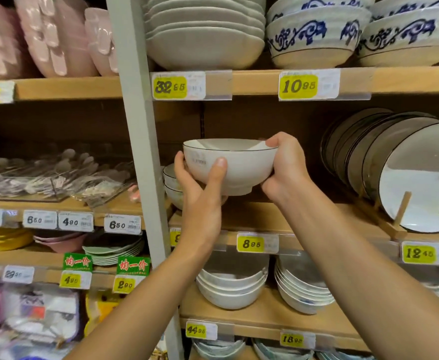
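Both hands clasp the bowl [230,166]: left hand [201,193] under its left side, right hand [283,168] over the right rim, hiding the stack [171,183] behind.

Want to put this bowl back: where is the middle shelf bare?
Bare wooden shelf lies under the held white dark-rimmed bowl, between the small stacked white bowls and the upright dark-rimmed plates in their wooden rack. The shelf above and the shelf below are packed with stacks.

Stacked bowls [171,178] half behind left grip [200,196]
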Tool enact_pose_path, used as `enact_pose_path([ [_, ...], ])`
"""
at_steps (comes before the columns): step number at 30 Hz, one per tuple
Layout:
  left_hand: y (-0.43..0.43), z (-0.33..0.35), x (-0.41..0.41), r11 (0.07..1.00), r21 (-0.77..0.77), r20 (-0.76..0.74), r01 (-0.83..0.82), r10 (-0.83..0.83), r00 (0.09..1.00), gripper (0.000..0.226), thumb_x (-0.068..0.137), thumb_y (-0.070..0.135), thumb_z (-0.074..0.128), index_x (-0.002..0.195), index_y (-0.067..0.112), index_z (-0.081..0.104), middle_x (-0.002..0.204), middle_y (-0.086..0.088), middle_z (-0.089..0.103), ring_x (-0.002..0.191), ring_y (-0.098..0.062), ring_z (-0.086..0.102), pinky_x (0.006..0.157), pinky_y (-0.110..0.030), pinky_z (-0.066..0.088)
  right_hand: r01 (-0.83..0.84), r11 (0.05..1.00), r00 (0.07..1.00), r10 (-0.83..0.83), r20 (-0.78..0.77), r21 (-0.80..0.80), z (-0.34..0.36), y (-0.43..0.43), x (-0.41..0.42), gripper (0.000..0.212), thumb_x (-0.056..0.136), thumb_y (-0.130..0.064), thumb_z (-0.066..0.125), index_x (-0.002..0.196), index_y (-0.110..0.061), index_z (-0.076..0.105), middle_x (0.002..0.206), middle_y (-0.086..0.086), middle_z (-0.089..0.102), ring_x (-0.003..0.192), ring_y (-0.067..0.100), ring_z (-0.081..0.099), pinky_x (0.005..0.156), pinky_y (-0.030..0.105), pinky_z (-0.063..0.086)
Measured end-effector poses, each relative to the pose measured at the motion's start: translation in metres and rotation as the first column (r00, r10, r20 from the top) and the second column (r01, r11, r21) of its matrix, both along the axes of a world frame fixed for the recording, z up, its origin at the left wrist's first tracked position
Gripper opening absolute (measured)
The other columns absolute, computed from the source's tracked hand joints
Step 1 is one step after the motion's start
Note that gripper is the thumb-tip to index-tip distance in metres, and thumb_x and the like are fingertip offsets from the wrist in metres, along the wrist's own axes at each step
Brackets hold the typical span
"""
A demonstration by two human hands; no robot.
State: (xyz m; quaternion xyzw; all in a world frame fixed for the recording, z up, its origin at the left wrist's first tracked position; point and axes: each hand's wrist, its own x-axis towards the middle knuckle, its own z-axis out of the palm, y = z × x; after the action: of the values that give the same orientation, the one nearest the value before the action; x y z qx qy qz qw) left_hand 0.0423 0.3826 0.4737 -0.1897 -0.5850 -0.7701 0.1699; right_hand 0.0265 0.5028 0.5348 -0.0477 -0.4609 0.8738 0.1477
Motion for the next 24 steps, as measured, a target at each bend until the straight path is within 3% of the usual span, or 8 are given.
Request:
enact_pose_path([
  [2, 0.009, 0.0, -0.002, 0.999, -0.021, -0.033, -0.033, 0.032, 0.999, 0.11, 0.066, 0.056, 0.075, 0.148, 0.044, 0.003, 0.136, 0.016, 0.038, 0.111, 0.013, 0.051, 0.094, -0.02, 0.051, -0.008, 1.0, 1.0, 0.008, 0.003, -0.027, 0.003, -0.003, 0.001, 0.012, 0.083, -0.015, 0.048, 0.09, -0.01, 0.056, 0.084, 0.012, 0.061, 0.077, 0.028, 0.064, 0.066, 0.039, 0.058],
  [5, 0.01, 0.007, -0.01, 0.998, -0.027, -0.067, -0.054, 0.052, 0.996, 0.13, 0.05, 0.046, 0.09, 0.149, 0.037, 0.006, 0.135, 0.007, 0.041, 0.111, -0.001, 0.054, 0.079, -0.012, 0.052, -0.047, 0.998, 0.998, 0.046, -0.048, -0.03, 0.001, -0.002, 0.005, 0.012, 0.088, -0.02, 0.048, 0.089, -0.01, 0.055, 0.084, 0.012, 0.061, 0.087, 0.03, 0.063, 0.082, 0.044, 0.056],
  [8, 0.002, 0.012, -0.016, 0.997, 0.069, -0.072, 0.025, -0.02, 0.997, 0.118, 0.048, 0.042, 0.088, 0.147, 0.03, 0.024, 0.129, 0.004, 0.055, 0.11, -0.007, 0.061, 0.08, -0.021, 0.054, -0.096, 0.995, 0.983, 0.093, -0.159, -0.012, -0.01, 0.012, 0.006, 0.028, 0.093, -0.033, 0.047, 0.104, -0.01, 0.059, 0.092, 0.009, 0.066, 0.096, 0.024, 0.064, 0.084, 0.039, 0.054],
  [11, -0.001, 0.013, -0.015, 0.955, 0.227, 0.002, 0.19, -0.196, 0.981, 0.119, 0.038, 0.055, 0.091, 0.141, 0.025, 0.039, 0.128, 0.002, 0.062, 0.113, -0.013, 0.063, 0.091, -0.038, 0.055, -0.105, 0.989, 0.979, 0.122, -0.161, 0.107, -0.014, 0.024, 0.0, 0.049, 0.094, -0.043, 0.044, 0.13, -0.012, 0.058, 0.111, 0.007, 0.066, 0.11, 0.024, 0.061, 0.089, 0.037, 0.051],
  [14, -0.001, 0.015, -0.015, 0.861, 0.374, 0.042, 0.346, -0.388, 0.92, 0.117, 0.04, 0.057, 0.089, 0.14, 0.017, 0.041, 0.134, -0.009, 0.059, 0.121, -0.024, 0.058, 0.096, -0.051, 0.05, -0.302, 0.94, 0.938, 0.322, -0.128, 0.156, -0.013, 0.027, -0.007, 0.057, 0.096, -0.052, 0.032, 0.126, -0.014, 0.063, 0.123, 0.011, 0.067, 0.12, 0.03, 0.058, 0.101, 0.045, 0.044],
  [18, -0.001, 0.013, -0.017, 0.841, 0.37, 0.069, 0.395, -0.449, 0.891, 0.084, 0.058, 0.063, 0.071, 0.13, 0.022, 0.052, 0.125, -0.007, 0.066, 0.119, -0.03, 0.059, 0.093, -0.051, 0.051, -0.414, 0.904, 0.88, 0.427, -0.207, 0.102, -0.016, 0.028, -0.014, 0.066, 0.095, -0.061, 0.026, 0.121, -0.017, 0.067, 0.126, 0.013, 0.065, 0.119, 0.03, 0.06, 0.104, 0.047, 0.044],
  [21, -0.007, 0.013, -0.016, 0.916, 0.228, 0.122, 0.331, -0.364, 0.923, 0.074, 0.075, 0.075, 0.053, 0.13, 0.025, 0.054, 0.123, -0.004, 0.067, 0.115, -0.027, 0.063, 0.091, -0.045, 0.053, -0.383, 0.921, 0.892, 0.388, -0.232, 0.065, -0.021, 0.026, -0.014, 0.068, 0.094, -0.062, 0.027, 0.125, -0.015, 0.064, 0.125, 0.013, 0.066, 0.118, 0.029, 0.061, 0.099, 0.045, 0.048],
  [24, -0.013, 0.013, -0.012, 0.997, 0.039, 0.079, 0.07, -0.073, 0.994, 0.062, 0.079, 0.073, 0.047, 0.119, 0.028, 0.061, 0.116, 0.003, 0.07, 0.104, -0.016, 0.068, 0.078, -0.038, 0.059, -0.29, 0.957, 0.931, 0.283, -0.233, 0.004, -0.023, 0.025, -0.009, 0.065, 0.093, -0.062, 0.033, 0.127, -0.015, 0.061, 0.12, 0.012, 0.069, 0.113, 0.028, 0.064, 0.096, 0.044, 0.051],
])
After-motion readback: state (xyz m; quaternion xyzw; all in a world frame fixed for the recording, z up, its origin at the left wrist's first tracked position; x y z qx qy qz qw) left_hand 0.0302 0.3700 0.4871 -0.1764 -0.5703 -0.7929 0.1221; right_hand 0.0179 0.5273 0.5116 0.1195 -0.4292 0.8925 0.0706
